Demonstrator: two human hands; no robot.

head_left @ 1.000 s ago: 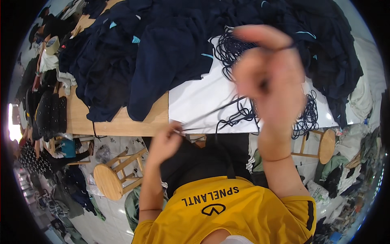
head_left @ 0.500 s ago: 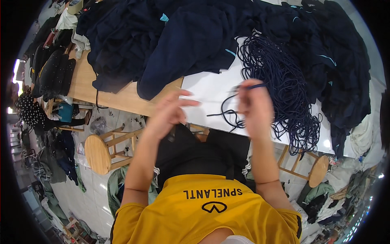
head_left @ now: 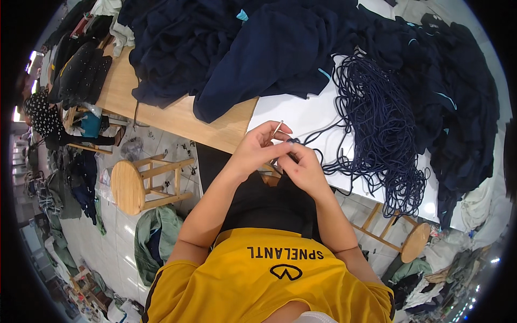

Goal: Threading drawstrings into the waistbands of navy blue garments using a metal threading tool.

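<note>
- Thin pale metal threading pin (head_left: 278, 128) is pinched in the left hand (head_left: 257, 151), fingers closed on it, tip pointing up and away.
- End of dark navy braided cord (head_left: 295, 143) is gripped by the closed right hand (head_left: 305, 168), just beside the left.
- Step judged: cord end being attached to the pin.
- Cord bundle (head_left: 377, 124) lies beyond the right hand on the white tabletop (head_left: 293, 114).
- Next move calls for fine fingertip alignment.

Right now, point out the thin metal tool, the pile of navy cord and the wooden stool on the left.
thin metal tool (head_left: 278, 128), head view, its upper shaft.
pile of navy cord (head_left: 377, 121), head view, middle of the heap.
wooden stool (head_left: 128, 187), head view, its round seat.
</note>
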